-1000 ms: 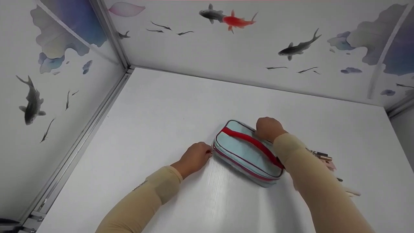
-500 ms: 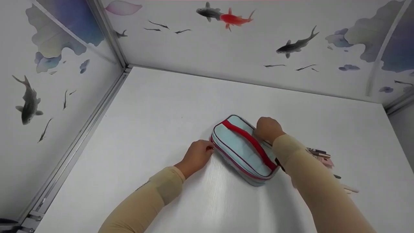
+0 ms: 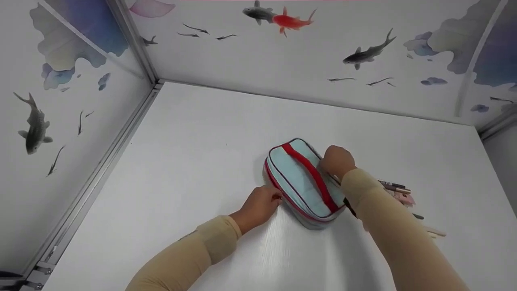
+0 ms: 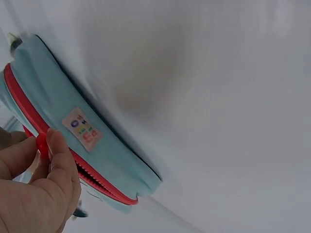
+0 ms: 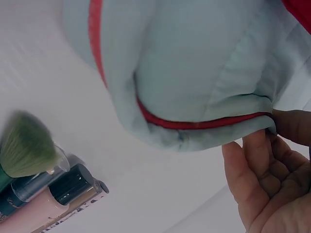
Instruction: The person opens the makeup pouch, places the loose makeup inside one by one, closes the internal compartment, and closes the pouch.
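Note:
A pale blue cosmetic bag [image 3: 297, 180] with a red strap handle [image 3: 309, 167] sits on the white table. At its near left side, my left hand [image 3: 258, 205] pinches a red zipper pull [image 4: 43, 144] between thumb and fingers. In the left wrist view the zip gapes, with bare teeth [image 4: 97, 180], between that hand and the lower right end. A small cloth label [image 4: 81, 128] shows on the bag's side. My right hand [image 3: 337, 161] pinches the bag's far upper edge, thumb on one side and fingers on the other in the right wrist view.
Several cosmetics lie right of the bag, partly hidden by my right forearm in the head view. Among them are a green-bristled makeup brush [image 5: 28, 150] and a pink tube with a black cap [image 5: 73, 184]. Fish-patterned walls [image 3: 299, 60] bound the table [image 3: 202, 133] behind and left.
My left hand has slid with the zipper pull along the near side, toward the right and nearer me. The bag has turned slightly clockwise. My right hand stays at its far edge.

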Tool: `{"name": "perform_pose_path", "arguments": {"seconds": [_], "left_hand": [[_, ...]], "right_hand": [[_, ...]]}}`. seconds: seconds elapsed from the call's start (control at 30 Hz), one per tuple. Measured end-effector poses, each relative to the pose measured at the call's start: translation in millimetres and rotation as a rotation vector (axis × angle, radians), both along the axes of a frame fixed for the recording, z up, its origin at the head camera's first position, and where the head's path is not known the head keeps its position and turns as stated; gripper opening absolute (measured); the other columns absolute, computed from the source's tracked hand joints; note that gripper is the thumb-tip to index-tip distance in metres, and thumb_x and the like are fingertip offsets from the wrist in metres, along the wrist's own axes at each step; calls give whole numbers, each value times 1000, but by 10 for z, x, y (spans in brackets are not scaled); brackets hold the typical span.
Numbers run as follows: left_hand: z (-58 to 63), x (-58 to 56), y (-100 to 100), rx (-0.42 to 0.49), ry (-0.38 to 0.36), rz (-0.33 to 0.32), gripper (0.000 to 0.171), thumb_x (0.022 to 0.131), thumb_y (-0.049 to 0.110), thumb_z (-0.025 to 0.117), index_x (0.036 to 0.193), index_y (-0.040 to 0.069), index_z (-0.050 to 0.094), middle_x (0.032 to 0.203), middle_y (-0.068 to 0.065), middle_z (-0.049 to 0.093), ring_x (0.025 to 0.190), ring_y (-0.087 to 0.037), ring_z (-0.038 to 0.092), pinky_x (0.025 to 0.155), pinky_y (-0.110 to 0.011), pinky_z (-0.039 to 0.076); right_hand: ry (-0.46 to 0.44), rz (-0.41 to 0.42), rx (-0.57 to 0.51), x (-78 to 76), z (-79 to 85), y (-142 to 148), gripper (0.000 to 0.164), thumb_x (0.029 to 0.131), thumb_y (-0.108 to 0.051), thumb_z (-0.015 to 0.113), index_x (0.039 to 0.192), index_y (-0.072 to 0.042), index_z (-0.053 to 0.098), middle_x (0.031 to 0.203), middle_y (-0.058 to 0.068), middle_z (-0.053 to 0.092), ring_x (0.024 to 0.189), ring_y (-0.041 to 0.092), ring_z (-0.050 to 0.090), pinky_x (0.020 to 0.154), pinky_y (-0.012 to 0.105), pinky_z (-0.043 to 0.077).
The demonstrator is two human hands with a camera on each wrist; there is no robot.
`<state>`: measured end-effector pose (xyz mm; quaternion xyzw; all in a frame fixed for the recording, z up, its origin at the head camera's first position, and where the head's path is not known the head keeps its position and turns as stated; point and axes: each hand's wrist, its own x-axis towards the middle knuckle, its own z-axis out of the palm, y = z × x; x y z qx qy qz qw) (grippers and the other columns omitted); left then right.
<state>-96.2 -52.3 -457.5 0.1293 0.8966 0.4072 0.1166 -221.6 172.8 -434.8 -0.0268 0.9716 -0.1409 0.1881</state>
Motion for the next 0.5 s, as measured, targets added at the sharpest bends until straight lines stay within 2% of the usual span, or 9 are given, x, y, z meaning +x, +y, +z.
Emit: {"name": "perform_pose_path", "arguments": {"seconds": [0.07, 0.2, 0.33, 0.5], "left_hand": [[-7, -19, -14, -12, 4, 0, 13, 92, 5, 63, 103, 2, 70, 97, -4, 68, 91, -15, 61, 83, -30, 51], [-30, -99, -110, -6, 8, 62, 16, 92, 2, 60, 104, 2, 71, 100, -6, 69, 91, -16, 59, 85, -33, 51], [-55, -146, -200, -1, -18, 83, 18, 92, 2, 59, 105, 1, 71, 103, -7, 69, 91, -16, 57, 85, -34, 50], [-61, -182, -234, -56, -16, 92, 18, 92, 3, 59, 105, 3, 71, 100, -5, 69, 89, -16, 57, 85, -34, 51]], "right_hand": [[-22, -3, -11, 11, 0, 27, 21, 83, -9, 48, 67, -3, 60, 65, 8, 59, 61, 21, 52, 55, 32, 46], [-111, -31, -59, 37, 10, 86, 24, 84, -10, 49, 62, -5, 56, 61, 8, 60, 58, 19, 58, 54, 30, 51], [-192, -68, -131, 68, 13, 128, 21, 87, -13, 52, 68, -4, 57, 68, 9, 62, 65, 19, 62, 60, 31, 55], [-225, -98, -191, 90, -17, 168, 20, 88, -16, 54, 83, 2, 62, 79, 12, 63, 70, 21, 63, 64, 33, 56]]}}
